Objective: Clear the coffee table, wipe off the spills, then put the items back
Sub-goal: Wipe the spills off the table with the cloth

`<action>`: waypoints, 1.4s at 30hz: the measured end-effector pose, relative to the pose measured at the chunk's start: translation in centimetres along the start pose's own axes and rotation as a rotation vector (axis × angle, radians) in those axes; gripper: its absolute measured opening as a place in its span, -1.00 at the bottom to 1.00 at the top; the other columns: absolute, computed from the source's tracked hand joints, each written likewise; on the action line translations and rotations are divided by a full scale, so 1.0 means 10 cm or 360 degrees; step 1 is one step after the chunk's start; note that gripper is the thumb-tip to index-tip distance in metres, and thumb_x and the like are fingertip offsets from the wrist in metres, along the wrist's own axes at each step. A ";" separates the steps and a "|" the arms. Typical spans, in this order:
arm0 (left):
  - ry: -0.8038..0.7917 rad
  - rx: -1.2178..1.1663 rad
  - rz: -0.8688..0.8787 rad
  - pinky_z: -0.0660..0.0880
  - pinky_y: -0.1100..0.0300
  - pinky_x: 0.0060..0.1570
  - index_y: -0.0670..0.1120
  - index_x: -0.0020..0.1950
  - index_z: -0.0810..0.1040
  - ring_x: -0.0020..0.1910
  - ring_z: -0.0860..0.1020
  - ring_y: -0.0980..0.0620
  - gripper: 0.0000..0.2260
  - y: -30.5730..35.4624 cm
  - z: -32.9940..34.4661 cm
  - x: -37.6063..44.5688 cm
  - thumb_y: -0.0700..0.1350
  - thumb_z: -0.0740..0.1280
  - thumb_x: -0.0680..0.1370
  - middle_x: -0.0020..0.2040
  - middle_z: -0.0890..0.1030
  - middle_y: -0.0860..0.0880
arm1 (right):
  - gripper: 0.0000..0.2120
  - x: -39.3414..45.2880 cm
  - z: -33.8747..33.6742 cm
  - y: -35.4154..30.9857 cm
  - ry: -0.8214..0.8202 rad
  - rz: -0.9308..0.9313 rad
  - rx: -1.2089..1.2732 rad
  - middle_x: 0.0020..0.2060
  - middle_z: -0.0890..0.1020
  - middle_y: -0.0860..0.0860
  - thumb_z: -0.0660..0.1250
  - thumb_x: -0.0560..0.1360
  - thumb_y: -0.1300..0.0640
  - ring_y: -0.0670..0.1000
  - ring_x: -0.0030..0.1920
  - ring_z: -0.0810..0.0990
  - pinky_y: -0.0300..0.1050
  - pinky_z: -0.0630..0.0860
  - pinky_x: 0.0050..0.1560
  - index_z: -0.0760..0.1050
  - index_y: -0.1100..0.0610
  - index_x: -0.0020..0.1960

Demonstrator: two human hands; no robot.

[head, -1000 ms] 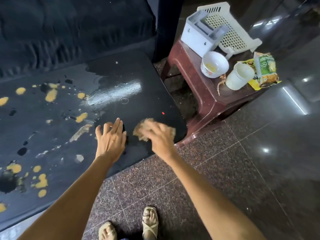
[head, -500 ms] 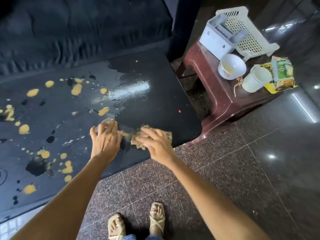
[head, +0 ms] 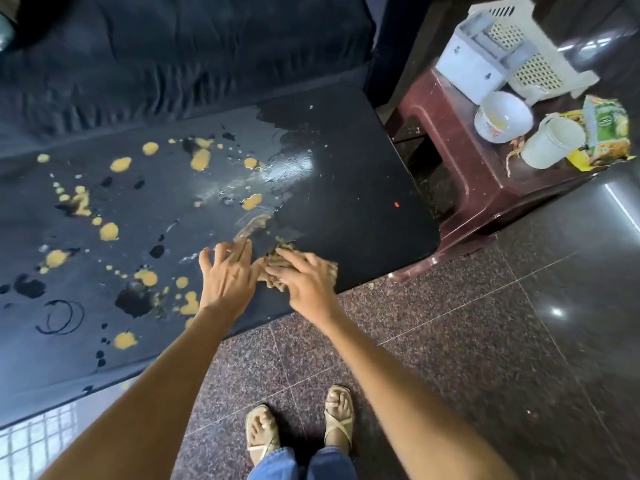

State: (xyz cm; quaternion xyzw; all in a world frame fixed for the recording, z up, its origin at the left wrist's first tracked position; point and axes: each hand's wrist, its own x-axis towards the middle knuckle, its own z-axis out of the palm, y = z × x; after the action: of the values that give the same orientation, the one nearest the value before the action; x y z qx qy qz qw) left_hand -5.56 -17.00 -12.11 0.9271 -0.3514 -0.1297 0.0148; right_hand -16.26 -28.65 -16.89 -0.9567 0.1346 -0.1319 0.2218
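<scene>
A black coffee table (head: 363, 161) carries several yellow blobs (head: 120, 164) and dark stains (head: 133, 301) across its left and middle. My right hand (head: 304, 278) presses a brown cloth (head: 277, 261) flat near the table's front edge. My left hand (head: 227, 275) rests palm down with fingers spread just left of the cloth, holding nothing. A yellow smear (head: 252, 226) lies right beyond my left fingertips. The table's right end looks wet and free of blobs.
A maroon plastic stool (head: 460, 174) stands right of the table with a white bowl (head: 502, 116), a white cup (head: 550, 142), a green snack packet (head: 606, 128) and a white basket (head: 519, 50). A dark sofa (head: 173, 53) runs behind the table. My sandalled feet (head: 298, 427) are on the granite floor.
My right hand has slid the cloth left toward my left hand along the front edge. The view has shifted, showing more of the stained left part of the table.
</scene>
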 end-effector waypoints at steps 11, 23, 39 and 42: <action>-0.0131 0.0088 -0.0089 0.11 -0.15 0.35 -0.14 0.45 0.25 0.36 0.25 -0.09 -0.55 -0.36 -0.14 0.04 0.06 0.07 0.62 0.45 0.30 0.00 | -0.45 0.11 0.03 -0.42 0.0600 0.0977 0.0000 -0.02 0.64 0.15 0.41 0.20 0.44 0.18 -0.13 0.59 0.08 0.58 -0.16 0.47 0.06 0.12; -0.0159 0.0288 -0.0230 0.11 -0.19 0.38 -0.11 0.50 0.12 0.39 0.20 -0.10 -0.48 -0.74 -0.17 0.25 0.07 0.13 0.61 0.51 0.16 0.00 | -0.51 0.27 -0.38 0.53 0.0379 0.0450 -0.0296 0.10 0.64 0.05 0.43 0.23 0.45 0.17 -0.23 0.55 0.02 0.55 -0.24 0.65 0.01 0.02; -0.0298 0.0376 -0.0388 0.19 -0.10 0.32 0.01 0.32 0.40 0.32 0.30 -0.03 -0.47 -0.82 -0.28 0.55 0.25 0.32 0.45 0.20 0.50 0.02 | -0.58 0.73 -0.25 0.79 0.0207 0.0654 -0.0314 0.05 0.59 0.04 0.26 0.41 0.22 0.16 -0.05 0.48 0.02 0.49 -0.11 0.55 -0.17 0.16; -0.0317 0.0357 -0.0405 0.19 -0.10 0.32 0.01 0.34 0.38 0.33 0.30 -0.03 -0.47 -0.83 -0.30 0.53 0.23 0.31 0.46 0.23 0.47 0.03 | -0.64 0.93 -0.14 0.41 0.0456 0.1342 -0.0125 0.15 0.54 0.17 0.30 0.41 0.29 0.28 -0.01 0.48 0.14 0.45 -0.01 0.57 0.06 0.17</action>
State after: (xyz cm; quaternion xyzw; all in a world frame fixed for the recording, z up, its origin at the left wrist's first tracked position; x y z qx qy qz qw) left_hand 4.38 -14.40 -11.42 0.9424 -0.2434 -0.1816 -0.1401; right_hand -8.92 -35.68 -15.78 -0.7980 0.5472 -0.1560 0.1987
